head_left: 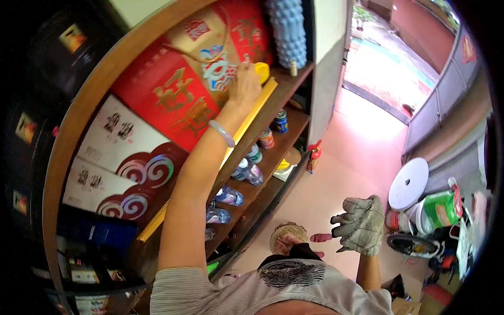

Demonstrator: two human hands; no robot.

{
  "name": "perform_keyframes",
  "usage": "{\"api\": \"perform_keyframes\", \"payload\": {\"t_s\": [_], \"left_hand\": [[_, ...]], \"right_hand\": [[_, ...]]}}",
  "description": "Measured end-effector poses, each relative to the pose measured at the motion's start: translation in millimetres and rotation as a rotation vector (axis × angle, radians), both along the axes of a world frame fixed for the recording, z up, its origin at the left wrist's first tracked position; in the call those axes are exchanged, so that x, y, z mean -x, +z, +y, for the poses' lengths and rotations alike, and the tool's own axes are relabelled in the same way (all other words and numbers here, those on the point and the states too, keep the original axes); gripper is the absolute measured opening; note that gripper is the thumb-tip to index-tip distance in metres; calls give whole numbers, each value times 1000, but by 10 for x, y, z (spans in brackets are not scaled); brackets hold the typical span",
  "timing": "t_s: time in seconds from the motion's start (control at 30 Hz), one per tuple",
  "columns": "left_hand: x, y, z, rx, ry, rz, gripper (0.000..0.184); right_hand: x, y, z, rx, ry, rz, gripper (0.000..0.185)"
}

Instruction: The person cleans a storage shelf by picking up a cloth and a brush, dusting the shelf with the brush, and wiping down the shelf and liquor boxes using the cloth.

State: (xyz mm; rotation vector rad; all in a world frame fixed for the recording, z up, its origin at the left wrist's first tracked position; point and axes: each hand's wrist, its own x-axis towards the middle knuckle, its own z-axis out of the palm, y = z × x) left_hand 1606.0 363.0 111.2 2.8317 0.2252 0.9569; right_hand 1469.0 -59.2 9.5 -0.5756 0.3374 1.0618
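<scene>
My left hand (245, 86) is raised to the upper shelf, beside a round yellow object (262, 72) and in front of red and gold gift bags (176, 94). Its fingers are bent, and whether they grip anything is too small to tell. A pale bangle (221, 133) circles that wrist. Below the forearm, a long yellow strip (254, 114) runs along the shelf edge. On the right, my right hand (359, 224) wears a grey work glove and hangs over the floor, fingers spread, holding nothing.
Cans (266, 138) and water bottles (230, 196) stand on the lower shelves. A blue textured roller (287, 34) is at the shelf's end. Near it on the floor stands a red extinguisher (314, 156). A white disc (408, 184), a bucket and a wheel (413, 244) lie right.
</scene>
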Motion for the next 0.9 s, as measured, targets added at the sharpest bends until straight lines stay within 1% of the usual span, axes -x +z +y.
{"api": "perform_keyframes", "payload": {"t_s": [0.03,0.07,0.1,0.13,0.17,0.2,0.23,0.27,0.33,0.4,0.43,0.47,0.5,0.53,0.6,0.63,0.67,0.7,0.73,0.77,0.8,0.83,0.9], "left_hand": [[133,75,-107,-45,-12,-2,24],[230,90,-148,-75,-84,-77,22],[304,117,-199,-170,-62,-106,25],[479,228,-334,-104,-106,-94,22],[630,292,-422,-143,-217,-117,17],[791,352,-522,-184,-278,-226,13],[984,464,-622,-275,-312,-233,11],[1175,556,-696,-312,-366,-270,12],[1614,813,-858,-390,-406,-297,13],[2058,1084,-975,-435,-400,-308,16],[2313,1244,-1033,-463,-377,-323,19],[2540,1346,-1051,-469,-351,-343,16],[2783,1472,-1066,-507,-306,-348,19],[3030,1556,-1056,-551,-259,-360,20],[3541,1779,-1135,-525,-90,-239,23],[3763,1809,-1102,-517,-19,-214,26],[3948,1825,-1057,-578,86,-225,28],[4075,1866,-1086,-593,214,-230,13],[4232,1863,-1035,-683,390,-194,17],[4397,1846,-929,-760,500,-182,29],[4513,1835,-849,-824,624,-197,35],[4596,1829,-772,-887,748,-210,40],[4688,1821,-614,-905,867,-327,48]], "right_hand": [[32,156,101,44,47,-29,39],[49,316,201,84,91,-65,39],[21,302,219,72,72,-62,40],[-21,155,208,51,21,-64,42],[-89,35,212,44,-38,-88,44],[-140,-31,266,61,-96,-142,46],[-178,2,343,118,-158,-253,45],[-218,34,420,184,-220,-362,44],[-215,280,610,177,-283,-528,37],[-417,240,739,508,-296,-1056,30],[-450,347,765,426,-311,-1075,30],[-484,455,791,341,-323,-1091,33],[-518,563,818,255,-332,-1104,38],[-596,603,861,232,-397,-1091,39],[-771,617,965,193,-517,-1060,42],[-876,613,1024,175,-574,-1044,44],[-996,618,1087,158,-632,-1028,45],[-1196,621,1119,328,-686,-1315,46],[-1397,623,1151,527,-781,-1570,47],[-1448,910,1162,836,-769,-1951,46],[-1499,1197,1172,1165,-859,-2286,45],[-1275,1761,1232,1387,-892,-2446,43],[-1407,2154,1449,1710,-772,-2275,55]]}}
